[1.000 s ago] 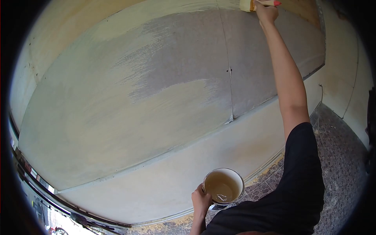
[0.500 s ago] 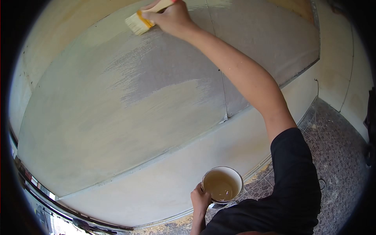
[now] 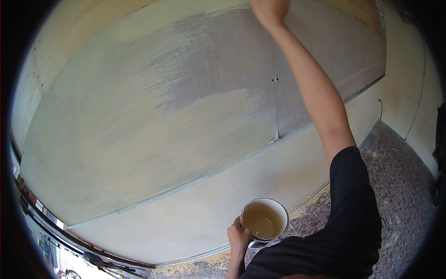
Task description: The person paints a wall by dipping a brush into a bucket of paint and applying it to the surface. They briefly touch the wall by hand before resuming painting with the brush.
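My left hand (image 3: 239, 236) is closed on the side of a white enamel mug (image 3: 281, 209) with a dark rim. Thin tan liquid (image 3: 262, 222) lies in the mug. At the top edge of the view, my right hand (image 3: 272, 11) is closed, its fingers partly cut off. The paintbrush it gripped half a second ago is outside the frame now. Below and left of that hand spreads a large wall panel (image 3: 218, 56), with a bare grey patch in its middle. Pale yellowish-green coating (image 3: 153, 144) covers its left and lower parts, with streaky brush edges.
A vertical seam (image 3: 274, 79) splits the panel, its lower end peeling. A pale lower wall strip (image 3: 209, 204) runs under the panel's ledge. Patterned tile floor (image 3: 399, 200) lies at right. A dark rail (image 3: 93, 249) and bright outdoor space sit at lower left.
My right hand has moved right and up to the frame's top edge, taking the paintbrush out of view. New streaks show along the panel's top. The left hand and mug have barely moved.
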{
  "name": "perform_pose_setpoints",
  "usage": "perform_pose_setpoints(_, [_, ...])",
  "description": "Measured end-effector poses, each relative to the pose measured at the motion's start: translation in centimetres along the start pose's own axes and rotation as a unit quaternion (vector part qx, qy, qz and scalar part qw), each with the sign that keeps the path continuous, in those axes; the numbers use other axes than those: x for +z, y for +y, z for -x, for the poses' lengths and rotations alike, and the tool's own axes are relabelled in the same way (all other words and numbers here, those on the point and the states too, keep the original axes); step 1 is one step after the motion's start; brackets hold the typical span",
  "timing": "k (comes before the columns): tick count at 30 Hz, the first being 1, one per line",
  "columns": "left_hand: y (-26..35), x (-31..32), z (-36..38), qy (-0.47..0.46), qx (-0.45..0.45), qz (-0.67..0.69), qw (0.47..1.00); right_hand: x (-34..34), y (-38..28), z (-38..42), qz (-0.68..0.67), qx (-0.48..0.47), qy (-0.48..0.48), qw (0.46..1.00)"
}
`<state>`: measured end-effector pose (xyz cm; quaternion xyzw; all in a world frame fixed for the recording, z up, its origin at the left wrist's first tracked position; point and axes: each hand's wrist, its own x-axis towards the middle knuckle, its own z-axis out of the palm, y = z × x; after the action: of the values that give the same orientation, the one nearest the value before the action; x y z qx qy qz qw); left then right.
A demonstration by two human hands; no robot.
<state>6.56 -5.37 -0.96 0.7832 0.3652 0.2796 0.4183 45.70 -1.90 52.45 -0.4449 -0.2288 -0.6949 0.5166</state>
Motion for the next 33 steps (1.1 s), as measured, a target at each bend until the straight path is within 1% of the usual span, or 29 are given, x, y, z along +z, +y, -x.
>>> perform_pose_setpoints(1, [0.4, -0.2, 0.0, -0.012, -0.029, 0.010, 0.999, 0.7, -4.4, 1.1, -0.113, -0.070, 0.057, 0.990])
perform_pose_setpoints(2, [0.8, -0.3, 0.1, -0.026, -0.059, 0.019, 0.998, 0.3, -8.1, 1.8, -0.149, -0.048, -0.044, 0.987])
perform_pose_setpoints(3, [1.1, -0.5, 0.1, -0.030, -0.059, 0.018, 0.998, -0.6, -11.2, 2.1, -0.166, -0.059, -0.103, 0.979])
perform_pose_setpoints(4, [1.5, -0.6, 0.1, -0.029, -0.054, 0.006, 0.998, 1.0, -12.6, 2.5, -0.179, -0.071, -0.204, 0.960])
perform_pose_setpoints(5, [1.8, -0.6, 0.0, -0.028, -0.050, -0.005, 0.998, -1.6, -14.4, 2.4, -0.307, -0.017, -0.263, 0.915])
perform_pose_setpoints(6, [2.2, -0.7, -0.1, -0.032, -0.050, -0.005, 0.998, -4.5, -16.1, 2.4, -0.426, 0.041, -0.317, 0.846])
perform_pose_setpoints(7, [2.6, -0.8, -0.2, -0.043, -0.059, 0.003, 0.997, -4.3, -15.5, 2.6, -0.424, 0.042, -0.318, 0.847])
perform_pose_setpoints(9, [2.3, -0.5, -0.3, -0.053, -0.067, 0.011, 0.996, -3.4, -12.9, 3.4, -0.415, 0.017, -0.261, 0.871])
perform_pose_setpoints(11, [0.9, 0.2, -0.5, -0.049, -0.058, 0.028, 0.997, -1.1, -5.8, 3.2, -0.510, 0.131, -0.219, 0.821])
perform_pose_setpoints(12, [1.4, 0.1, -0.6, -0.045, -0.056, 0.031, 0.997, -2.1, -2.5, 1.9, -0.500, 0.184, -0.194, 0.824])
perform_pose_setpoints(13, [2.2, -0.4, -0.4, -0.042, -0.046, 0.011, 0.998, -2.4, 0.9, 1.1, -0.460, 0.205, -0.144, 0.852])
perform_pose_setpoints(14, [2.5, -0.7, -0.2, -0.039, -0.036, -0.012, 0.999, -2.7, 4.8, 0.1, -0.410, 0.179, -0.113, 0.887])
perform_pose_setpoints(15, [2.3, -0.8, -0.1, -0.037, -0.038, -0.012, 0.999, -2.3, 9.0, 0.0, -0.314, 0.195, -0.062, 0.927])
perform_pose_setpoints(16, [1.9, -0.7, 0.1, -0.031, -0.031, 0.004, 0.999, -4.1, 10.7, -0.9, -0.253, 0.252, -0.043, 0.933])
perform_pose_setpoints(18, [1.3, -0.6, 0.4, -0.021, -0.026, 0.024, 0.999, -6.2, 11.5, -1.8, -0.048, 0.252, 0.009, 0.967])
perform_pose_setpoints(19, [1.0, -0.6, 0.6, -0.012, -0.008, 0.009, 1.000, -5.8, 10.7, -1.6, -0.054, 0.252, 0.007, 0.966])
perform_pose_setpoints(21, [0.9, -0.7, 0.8, 0.002, 0.009, -0.007, 1.000, -4.5, 7.9, -0.7, 0.083, 0.130, -0.036, 0.987])
perform_pose_setpoints(22, [1.0, -0.9, 1.0, -0.003, 0.002, -0.003, 1.000, -3.2, 4.0, 0.3, 0.162, 0.100, -0.083, 0.978])
perform_pose_setpoints(23, [1.0, -1.1, 1.1, -0.008, -0.004, 0.002, 1.000, -2.1, -0.6, 1.9, 0.093, 0.036, -0.048, 0.994])
perform_pose_setpoints(24, [0.9, -1.1, 1.2, -0.005, -0.006, 0.002, 1.000, 1.1, -4.4, 4.0, 0.001, 0.006, -0.018, 1.000])
perform_pose_setpoints(25, [0.8, -1.2, 1.2, -0.010, -0.027, 0.008, 1.000, 1.5, -10.2, 5.5, -0.018, -0.014, -0.006, 1.000])
perform_pose_setpoints(26, [0.6, -1.2, 1.5, -0.017, -0.050, 0.015, 0.998, 2.9, -14.6, 7.0, -0.075, -0.026, -0.046, 0.996])
perform_pose_setpoints(27, [0.4, -1.3, 1.8, -0.015, -0.054, 0.014, 0.998, 2.7, -19.8, 8.3, -0.088, -0.027, -0.009, 0.996])
perform_pose_setpoints(28, [0.3, -1.3, 2.1, 0.003, -0.042, 0.006, 0.999, 2.2, -23.6, 8.9, -0.118, -0.033, -0.012, 0.992])
perform_pose_setpoints(29, [0.3, -1.3, 2.2, 0.021, -0.028, -0.001, 0.999, 1.8, -27.3, 9.9, -0.181, -0.051, -0.001, 0.982])
perform_pose_setpoints(30, [0.5, -1.4, 2.5, 0.021, -0.031, 0.001, 0.999, 0.7, -30.5, 10.7, -0.242, -0.046, -0.046, 0.968])
perform_pose_setpoints(31, [1.0, -1.7, 2.5, 0.015, -0.043, 0.010, 0.999, -0.2, -33.4, 11.5, -0.339, -0.058, -0.108, 0.933])
perform_pose_setpoints(32, [1.3, -1.9, 2.6, 0.008, -0.054, 0.017, 0.998, -0.7, -34.8, 11.9, -0.429, -0.067, -0.169, 0.885])
perform_pose_setpoints(33, [1.4, -1.9, 2.6, 0.008, -0.055, 0.017, 0.998, -0.8, -34.8, 11.7, -0.429, -0.066, -0.170, 0.885])
